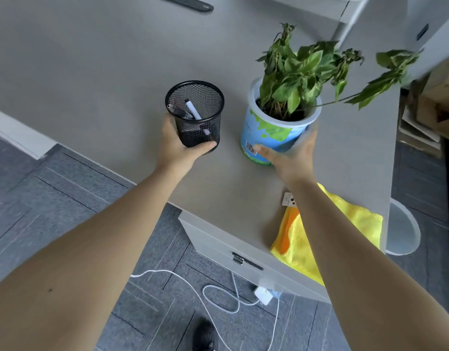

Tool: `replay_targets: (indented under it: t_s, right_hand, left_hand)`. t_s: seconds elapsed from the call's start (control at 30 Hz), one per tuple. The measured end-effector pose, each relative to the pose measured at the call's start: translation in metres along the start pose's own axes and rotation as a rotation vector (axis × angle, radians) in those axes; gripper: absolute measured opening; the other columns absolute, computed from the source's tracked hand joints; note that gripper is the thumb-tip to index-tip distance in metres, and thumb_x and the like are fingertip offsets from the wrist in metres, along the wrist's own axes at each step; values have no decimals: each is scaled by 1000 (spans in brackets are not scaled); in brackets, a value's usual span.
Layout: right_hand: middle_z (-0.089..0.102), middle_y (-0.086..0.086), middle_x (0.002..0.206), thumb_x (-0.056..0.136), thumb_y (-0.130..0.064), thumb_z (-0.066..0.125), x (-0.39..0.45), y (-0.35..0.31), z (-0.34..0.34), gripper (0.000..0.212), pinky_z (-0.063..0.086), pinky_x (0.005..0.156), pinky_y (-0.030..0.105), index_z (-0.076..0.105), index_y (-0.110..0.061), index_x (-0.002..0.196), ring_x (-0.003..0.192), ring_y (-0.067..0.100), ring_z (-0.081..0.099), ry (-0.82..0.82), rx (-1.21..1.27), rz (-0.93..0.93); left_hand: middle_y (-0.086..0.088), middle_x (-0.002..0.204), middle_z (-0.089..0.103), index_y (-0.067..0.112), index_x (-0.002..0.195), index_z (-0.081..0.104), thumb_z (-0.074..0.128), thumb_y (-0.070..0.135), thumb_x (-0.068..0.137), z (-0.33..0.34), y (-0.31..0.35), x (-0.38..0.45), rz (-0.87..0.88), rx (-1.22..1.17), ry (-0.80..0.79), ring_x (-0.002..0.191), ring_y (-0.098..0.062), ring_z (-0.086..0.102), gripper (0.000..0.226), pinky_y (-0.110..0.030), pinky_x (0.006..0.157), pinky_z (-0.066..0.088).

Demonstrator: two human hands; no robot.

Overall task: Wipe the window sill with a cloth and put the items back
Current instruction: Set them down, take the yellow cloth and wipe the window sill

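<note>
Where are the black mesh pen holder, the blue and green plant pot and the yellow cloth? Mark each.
Black mesh pen holder [204, 127], head view, front mesh wall.
Blue and green plant pot [269, 134], head view, printed side.
Yellow cloth [360, 219], head view, upper fold.

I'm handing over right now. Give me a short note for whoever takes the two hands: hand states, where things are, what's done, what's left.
Left hand: closed around the black mesh pen holder, pens inside.
Right hand: gripping the lower part of the potted plant.
Both items are at the grey surface; whether they are lifted or resting is unclear.
Yellow cloth lies near the front edge, under the right forearm, in neither hand.
Done: cannot tell whether wiping has happened.
Left: confirm the wipe, then set both items in place.
</note>
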State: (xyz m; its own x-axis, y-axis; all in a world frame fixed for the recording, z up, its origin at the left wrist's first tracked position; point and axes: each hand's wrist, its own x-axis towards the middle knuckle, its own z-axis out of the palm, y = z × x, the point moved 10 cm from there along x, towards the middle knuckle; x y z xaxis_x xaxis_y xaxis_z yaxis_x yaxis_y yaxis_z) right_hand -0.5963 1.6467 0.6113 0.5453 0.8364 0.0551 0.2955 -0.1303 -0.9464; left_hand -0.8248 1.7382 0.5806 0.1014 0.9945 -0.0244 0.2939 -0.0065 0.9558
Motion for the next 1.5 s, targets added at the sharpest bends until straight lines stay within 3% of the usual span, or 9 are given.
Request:
replay_targets:
  t_s: [0.07,0.17,0.43,0.6,0.73,0.8,0.9,1.03,1.5]
  right_hand:
    - [24,8,150,64,-20,81,-11,2,-10,105,23,108,16,16,-7,145,141,19,24,-24,-72,61]
    - [27,7,148,81,-21,67,-34,7,-39,76,29,86,3,26,-7,143,139,19,27,-23,-190,98]
    - [42,17,139,86,-22,60,-99,27,-137,49,23,101,28,48,-6,131,130,33,34,93,-474,168]
    - [45,20,131,82,-16,61,-127,77,-166,51,37,85,29,44,0,127,117,35,48,115,-415,487]
    - [47,5,74,78,-14,61,-126,100,-168,16,36,49,19,47,-8,75,74,28,48,129,-248,651]
    - [39,3,60,75,-13,62,-124,105,-164,28,37,47,23,38,-11,61,65,25,46,117,-185,698]
    - [43,5,62,75,-8,60,-122,104,-162,14,47,65,37,51,-3,67,72,24,47,124,-115,700]
    - [37,1,61,82,-7,52,-122,91,-183,24,30,51,27,38,-13,64,55,17,35,170,-65,584]
    - [41,-11,75,90,-16,48,-359,97,-489,18,35,61,27,47,-8,106,87,18,44,763,39,464]
  left_hand:
    - [-18,141,39,1,136,27,78,31,61,-6,-4,-18,-74,95,76,131,-26,39,96,-36,110,34]
    - [-27,134,41,-8,130,33,71,18,73,-9,14,-55,-59,205,206,127,-34,38,72,-31,104,29]
    - [-19,131,50,1,123,46,57,28,84,95,44,-142,-142,338,-168,123,-31,46,48,-31,94,35]
    - [-5,70,49,10,72,44,64,27,78,129,36,-163,-256,382,-260,104,-37,56,27,-35,55,27]
    - [-29,119,58,-9,110,51,68,24,74,150,31,-156,-306,391,-315,110,-40,55,51,-44,86,46]
    - [-25,119,60,-6,110,53,69,26,74,157,25,-153,-342,378,-348,108,-38,57,51,-41,85,47]
    - [-17,99,60,0,99,58,65,25,78,166,26,-150,-364,348,-397,97,-33,56,33,-35,77,42]
    - [-9,85,53,19,65,46,58,20,82,182,45,-156,-304,236,-425,86,-26,51,22,-32,76,37]
    - [1,82,50,16,83,51,48,24,90,364,173,-432,78,112,-778,82,-19,47,11,-31,69,36]
